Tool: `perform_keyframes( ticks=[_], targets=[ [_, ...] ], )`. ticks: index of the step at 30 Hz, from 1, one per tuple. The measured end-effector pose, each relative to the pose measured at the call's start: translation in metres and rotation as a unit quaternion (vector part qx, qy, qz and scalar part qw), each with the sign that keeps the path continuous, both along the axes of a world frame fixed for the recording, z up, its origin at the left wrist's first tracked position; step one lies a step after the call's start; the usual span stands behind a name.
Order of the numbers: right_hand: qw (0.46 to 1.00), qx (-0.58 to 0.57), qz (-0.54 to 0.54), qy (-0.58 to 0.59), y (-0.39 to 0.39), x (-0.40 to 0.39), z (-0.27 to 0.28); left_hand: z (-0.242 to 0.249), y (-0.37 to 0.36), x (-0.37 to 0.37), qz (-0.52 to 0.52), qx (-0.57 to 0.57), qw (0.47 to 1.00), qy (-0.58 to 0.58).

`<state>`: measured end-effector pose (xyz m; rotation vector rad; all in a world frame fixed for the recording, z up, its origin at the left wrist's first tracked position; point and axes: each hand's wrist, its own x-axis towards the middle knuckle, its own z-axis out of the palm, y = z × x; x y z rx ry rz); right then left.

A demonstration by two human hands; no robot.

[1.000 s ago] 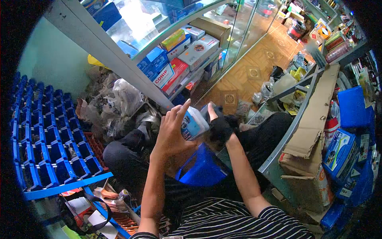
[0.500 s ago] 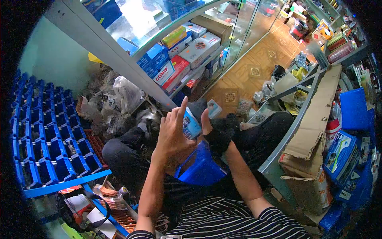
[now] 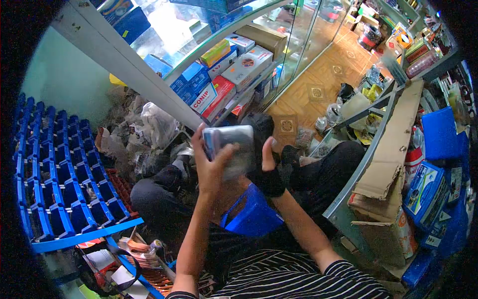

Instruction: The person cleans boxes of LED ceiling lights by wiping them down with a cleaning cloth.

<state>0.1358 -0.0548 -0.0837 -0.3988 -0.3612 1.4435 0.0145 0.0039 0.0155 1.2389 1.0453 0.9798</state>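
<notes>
Fingers and thumb of my left hand point(image 3: 211, 167) are closed on a small box-like package point(image 3: 238, 152), pale along its top edge and bluish at its left side; motion blurs it. To the right, my right hand point(image 3: 271, 172) stands apart from the package, thumb up, with a dark covering over the palm and wrist. Its other fingers are hard to make out against the dark background. Below both hands, a blue plastic bin point(image 3: 256, 214) rests between my legs.
Rows of blue bins point(image 3: 64, 174) stand at the left. Plastic bags point(image 3: 159, 119) lie beyond my left knee. A glass cabinet point(image 3: 134, 65) holds boxed goods ahead. On the right are a metal frame point(image 3: 366, 164), torn cardboard point(image 3: 388, 149) and blue boxes point(image 3: 425, 192).
The package in my left hand has turned and risen, now showing a pale edge. The clear case near my right thumb no longer shows separately. My right hand has shifted slightly right.
</notes>
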Motion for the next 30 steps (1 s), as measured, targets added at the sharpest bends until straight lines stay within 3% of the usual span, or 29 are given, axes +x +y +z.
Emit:
perform_keyframes(
  ticks=[1,3,6,9,10,12,15,16,17,18,19,20,21,23,26,30],
  targets=[
    [0.996,-0.063,-0.043,-0.051,-0.005,-0.006,0.001,-0.012,0.006,-0.005,0.001,-0.06,0.997,-0.038],
    [0.992,-0.071,-0.047,-0.098,-0.007,-0.003,0.002,-0.034,0.021,-0.014,0.003,-0.178,0.978,-0.112],
    [0.983,-0.08,-0.047,-0.159,-0.011,0.001,0.002,-0.041,0.012,-0.015,-0.06,-0.148,0.983,-0.085],
    [0.98,0.037,0.164,0.105,0.002,0.033,0.025,0.0,-0.012,-0.001,-0.105,-0.201,0.959,-0.17],
    [0.984,-0.135,0.111,0.017,0.003,0.032,0.02,-0.001,-0.013,-0.001,-0.12,-0.232,0.94,-0.219],
    [0.987,-0.16,0.024,-0.005,0.002,0.028,0.02,0.011,-0.018,0.002,-0.101,-0.288,0.914,-0.267],
    [0.986,-0.151,-0.005,0.074,0.001,0.021,0.055,-0.029,0.008,-0.003,-0.141,-0.217,0.946,-0.194],
    [0.985,-0.15,-0.001,0.089,-0.004,0.028,0.061,-0.02,0.018,-0.008,-0.158,-0.135,0.977,-0.039],
    [0.983,-0.149,0.003,0.102,-0.008,0.037,0.063,-0.03,0.023,-0.008,-0.14,-0.092,0.986,-0.006],
    [0.99,-0.13,0.026,0.039,-0.008,0.047,0.046,-0.017,0.017,-0.001,-0.132,-0.114,0.983,-0.051],
    [0.97,-0.148,-0.079,-0.177,-0.01,0.04,0.041,-0.004,0.009,0.009,-0.124,-0.135,0.978,-0.097],
    [0.894,-0.153,-0.179,-0.382,-0.012,0.027,0.036,-0.014,0.0,0.011,-0.131,-0.053,0.99,0.023],
    [0.846,-0.147,-0.202,-0.47,-0.013,0.027,0.032,-0.015,-0.009,0.013,-0.137,0.03,0.98,0.143],
    [0.716,-0.152,-0.256,-0.632,-0.015,0.029,0.026,-0.011,-0.016,0.012,-0.133,-0.116,0.984,-0.017],
    [0.824,-0.219,-0.132,-0.505,-0.02,0.023,-0.019,-0.001,-0.017,0.007,-0.162,-0.293,0.926,-0.174],
    [0.903,-0.264,0.02,-0.339,-0.006,0.043,0.017,-0.01,-0.023,0.005,-0.137,-0.246,0.94,-0.193]
  ],
)
